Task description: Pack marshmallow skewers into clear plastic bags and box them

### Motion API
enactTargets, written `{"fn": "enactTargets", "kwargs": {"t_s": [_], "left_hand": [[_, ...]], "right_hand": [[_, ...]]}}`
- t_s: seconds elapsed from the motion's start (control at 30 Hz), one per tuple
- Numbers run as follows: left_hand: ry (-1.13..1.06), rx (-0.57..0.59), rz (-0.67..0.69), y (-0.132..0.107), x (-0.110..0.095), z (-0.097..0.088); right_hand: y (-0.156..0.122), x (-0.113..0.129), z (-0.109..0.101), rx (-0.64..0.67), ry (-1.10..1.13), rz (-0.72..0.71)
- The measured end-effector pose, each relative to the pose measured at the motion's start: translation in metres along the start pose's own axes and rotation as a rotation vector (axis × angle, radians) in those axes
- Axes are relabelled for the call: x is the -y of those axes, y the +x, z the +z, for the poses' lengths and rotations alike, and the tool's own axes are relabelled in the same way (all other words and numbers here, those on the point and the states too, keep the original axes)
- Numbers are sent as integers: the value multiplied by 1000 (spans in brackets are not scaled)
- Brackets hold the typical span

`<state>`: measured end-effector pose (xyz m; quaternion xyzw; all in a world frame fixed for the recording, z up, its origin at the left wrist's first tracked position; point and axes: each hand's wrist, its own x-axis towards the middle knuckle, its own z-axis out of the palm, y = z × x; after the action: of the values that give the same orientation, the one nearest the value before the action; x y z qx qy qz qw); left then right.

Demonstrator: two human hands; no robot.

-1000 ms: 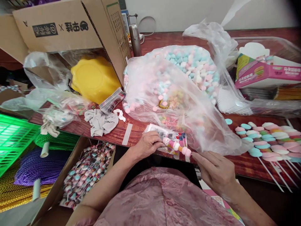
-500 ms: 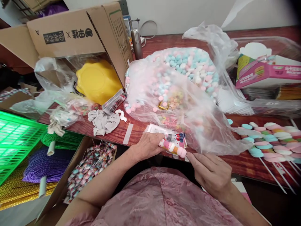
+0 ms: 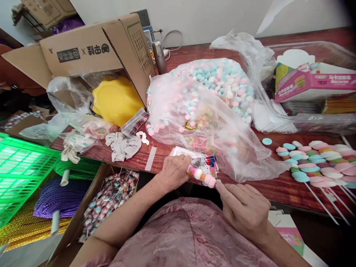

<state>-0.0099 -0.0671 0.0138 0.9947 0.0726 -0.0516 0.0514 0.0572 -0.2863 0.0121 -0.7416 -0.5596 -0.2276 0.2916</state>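
Observation:
A candy skewer [image 3: 205, 178] of pink, white and orange marshmallow pieces spans the gap between my hands at the table's front edge. My left hand [image 3: 176, 172] is closed around its upper left end, which the fingers partly hide. At the lower right end, my right hand [image 3: 244, 207] pinches with thumb and forefinger, probably on the stick, which is barely visible. Just behind the skewer lie printed clear wrappers [image 3: 207, 160], close to my left fingers. Beyond them rests a large clear bag [image 3: 178, 89] of pink, blue and white marshmallows.
Finished-looking marshmallow skewers [image 3: 317, 159] lie at the right, near a loose blue disc [image 3: 267, 141] and a pink macaron box [image 3: 314, 81]. A carton [image 3: 91, 44] with a yellow tub [image 3: 116, 100] stands left. Below are a candy-filled box [image 3: 111, 200] and a green basket [image 3: 25, 170].
The view has shifted slightly. Both hands keep their hold on the candy skewer, and its position between them is almost the same.

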Motion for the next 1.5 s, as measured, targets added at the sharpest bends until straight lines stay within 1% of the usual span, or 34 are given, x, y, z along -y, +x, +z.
{"fn": "enactTargets", "kwargs": {"t_s": [0.1, 0.17, 0.2, 0.33, 0.4, 0.47, 0.53, 0.63, 0.7, 0.8, 0.87, 0.97, 1.07, 1.13, 1.2, 1.27, 1.3, 1.33, 1.4, 1.43, 1.47, 1.5], "left_hand": [[-45, 13, 96, 0, 0, 6], [-84, 28, 118, 0, 0, 8], [-99, 37, 117, -1, 0, 8], [-117, 75, 95, -2, -2, 3], [-114, 82, 90, -2, -4, 1], [-108, 91, 110, -2, -9, 0], [-107, 117, 132, 0, -14, 0], [-138, 143, 109, 2, -21, -1], [-172, 126, 69, 2, -21, -4], [-198, 95, -7, 2, -17, -12], [-203, 89, -37, 3, -15, -16], [-260, 101, 4, 5, -18, -16], [-415, 97, 11, 8, -21, -14], [-599, 87, 21, 8, -16, -16], [-863, 95, 70, 5, -1, -23], [-1122, 132, 81, 0, 19, -31], [-1219, 173, 58, -4, 29, -34], [-1291, 239, 21, -8, 37, -36], [-1408, 425, -34, -15, 47, -35], [-1472, 500, -51, -18, 47, -32], [-1542, 541, -65, -21, 46, -28], [-1613, 544, -82, -23, 42, -23]], "right_hand": [[1, -8, 7, 37, 85, 86], [1, -10, 11, 73, 150, 116], [2, -10, 13, 76, 147, 106], [5, -2, 18, 44, 35, -7], [8, 1, 22, 45, 50, -3], [12, 1, 31, 70, 106, 25], [17, -2, 42, 125, 195, 40], [25, -7, 53, 166, 352, 64], [30, -13, 52, 179, 445, 98], [35, -27, 38, 199, 489, 139], [38, -34, 29, 194, 466, 106], [42, -35, 29, 185, 388, -8], [49, -30, 40, 167, 324, -68], [55, -31, 47, 168, 336, -94], [61, -36, 48, 165, 378, -115], [67, -43, 45, 152, 436, -105], [70, -47, 44, 139, 458, -95], [73, -50, 42, 128, 473, -84], [78, -52, 43, 122, 492, -87], [81, -52, 45, 121, 493, -99], [83, -52, 48, 116, 487, -115], [84, -51, 52, 108, 474, -128]]}}
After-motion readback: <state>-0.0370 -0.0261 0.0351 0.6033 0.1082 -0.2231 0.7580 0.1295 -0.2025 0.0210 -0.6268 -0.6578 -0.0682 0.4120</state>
